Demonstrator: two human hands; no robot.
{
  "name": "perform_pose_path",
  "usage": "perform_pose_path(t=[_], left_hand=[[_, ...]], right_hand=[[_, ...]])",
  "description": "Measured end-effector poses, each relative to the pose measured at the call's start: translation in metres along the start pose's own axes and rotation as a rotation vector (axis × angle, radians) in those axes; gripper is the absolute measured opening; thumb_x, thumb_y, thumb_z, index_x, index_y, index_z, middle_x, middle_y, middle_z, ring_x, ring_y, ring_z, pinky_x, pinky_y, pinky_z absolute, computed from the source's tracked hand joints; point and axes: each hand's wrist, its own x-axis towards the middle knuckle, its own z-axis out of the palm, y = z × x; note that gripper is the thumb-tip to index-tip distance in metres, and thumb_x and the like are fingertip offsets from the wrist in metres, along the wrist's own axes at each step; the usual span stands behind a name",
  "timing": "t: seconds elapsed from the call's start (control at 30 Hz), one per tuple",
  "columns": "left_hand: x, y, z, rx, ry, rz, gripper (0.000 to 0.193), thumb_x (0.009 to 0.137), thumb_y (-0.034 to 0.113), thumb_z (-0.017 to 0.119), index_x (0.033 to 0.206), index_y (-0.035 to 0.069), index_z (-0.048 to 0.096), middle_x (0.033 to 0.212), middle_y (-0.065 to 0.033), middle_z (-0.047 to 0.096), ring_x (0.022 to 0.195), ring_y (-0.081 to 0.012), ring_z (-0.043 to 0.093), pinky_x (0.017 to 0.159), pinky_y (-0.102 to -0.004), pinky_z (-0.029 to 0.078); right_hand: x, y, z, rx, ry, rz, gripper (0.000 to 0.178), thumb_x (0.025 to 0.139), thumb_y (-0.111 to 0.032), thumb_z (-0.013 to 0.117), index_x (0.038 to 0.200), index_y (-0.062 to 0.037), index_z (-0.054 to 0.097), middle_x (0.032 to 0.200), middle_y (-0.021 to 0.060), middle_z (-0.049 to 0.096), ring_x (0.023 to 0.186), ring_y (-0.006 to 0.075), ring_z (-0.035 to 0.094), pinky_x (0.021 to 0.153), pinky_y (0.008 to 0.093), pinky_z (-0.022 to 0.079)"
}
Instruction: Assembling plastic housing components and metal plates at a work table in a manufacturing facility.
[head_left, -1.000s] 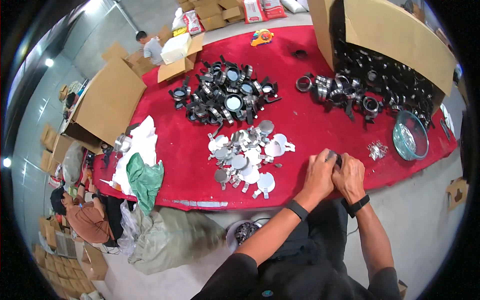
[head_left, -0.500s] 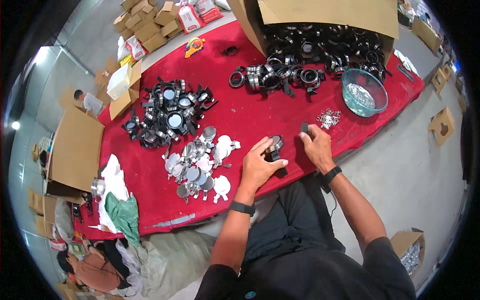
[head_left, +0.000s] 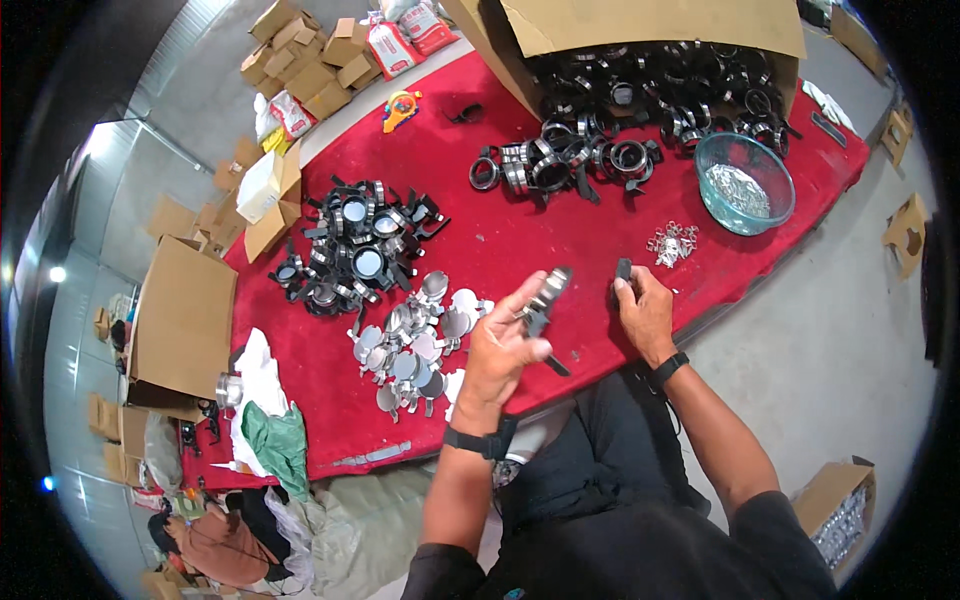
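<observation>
My left hand [head_left: 497,358] is raised over the red cloth, slightly blurred. Between its thumb and fingers is a round black-and-silver ring part [head_left: 546,296], turned edge-on, with a black tab below it. To the right, my right hand [head_left: 646,312] pinches a small dark block [head_left: 623,269] between thumb and fingers. Left of my left hand lies a pile of silver discs with tabs [head_left: 405,368]. Small metal clips [head_left: 672,244] lie just beyond my right hand.
A heap of black ring parts [head_left: 365,264] sits farther left. More ring parts spill from a large cardboard box [head_left: 650,25] at the back. A glass bowl [head_left: 785,190] of small metal pieces stands at the right. White and green cloths [head_left: 275,445] lie at the left edge.
My left hand has lifted and tilted the ring part from face-up to edge-on. My right hand still pinches the dark block. The whole view has shifted slightly.
</observation>
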Motion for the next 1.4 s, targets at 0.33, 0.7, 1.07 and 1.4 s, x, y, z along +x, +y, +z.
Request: perform_pose_path(t=[0.33, 0.7, 1.07, 1.4], left_hand=[[0.104, 0.100, -0.120, 0.167, 0.752, 0.508, 0.049, 0.104, 0.021, 0.080, 0.141, -0.002, 0.057, 0.097, 0.0015, 0.058, 0.078, -0.0058, 0.051, 0.067, -0.0196, 0.043], [0.156, -0.004, -0.015, 1.294, 0.427, -0.011, 0.095, 0.088, 0.027, 0.089, 0.166, 0.000, 0.042, 0.164, -0.0321, 0.048, 0.146, -0.0455, 0.056, 0.122, -0.0495, 0.046], [0.214, -0.053, -0.033, 1.552, 0.469, 0.369, 0.044, 0.093, 0.014, 0.078, 0.136, 0.002, 0.072, 0.122, -0.0274, 0.073, 0.117, -0.0450, 0.069, 0.103, -0.0502, 0.054], [0.190, -0.037, -0.036, 0.216, 0.465, -0.031, 0.027, 0.114, 0.016, 0.060, 0.129, -0.006, 0.064, 0.115, -0.0152, 0.074, 0.097, -0.0270, 0.078, 0.091, -0.0415, 0.068]], right_hand=[[-0.003, -0.004, 0.004, 0.008, 0.032, -0.039, 0.018, 0.099, -0.011, 0.072, 0.112, 0.0005, 0.072, 0.089, 0.0206, 0.074, 0.081, 0.0344, 0.075, 0.077, 0.0442, 0.058], [-0.004, -0.001, -0.001, 0.019, 0.072, -0.091, 0.042, 0.096, -0.008, 0.075, 0.136, 0.0018, 0.067, 0.112, 0.0213, 0.075, 0.098, 0.0337, 0.075, 0.090, 0.0427, 0.060], [-0.005, -0.015, -0.002, -0.090, -0.081, -0.160, 0.059, 0.088, -0.002, 0.077, 0.145, 0.0001, 0.061, 0.113, 0.0248, 0.070, 0.105, 0.0446, 0.069, 0.095, 0.0509, 0.056], [-0.002, -0.009, 0.008, -0.115, 0.008, -0.254, 0.043, 0.090, 0.005, 0.070, 0.133, 0.0015, 0.068, 0.133, 0.0263, 0.069, 0.127, 0.0463, 0.065, 0.113, 0.0507, 0.051]])
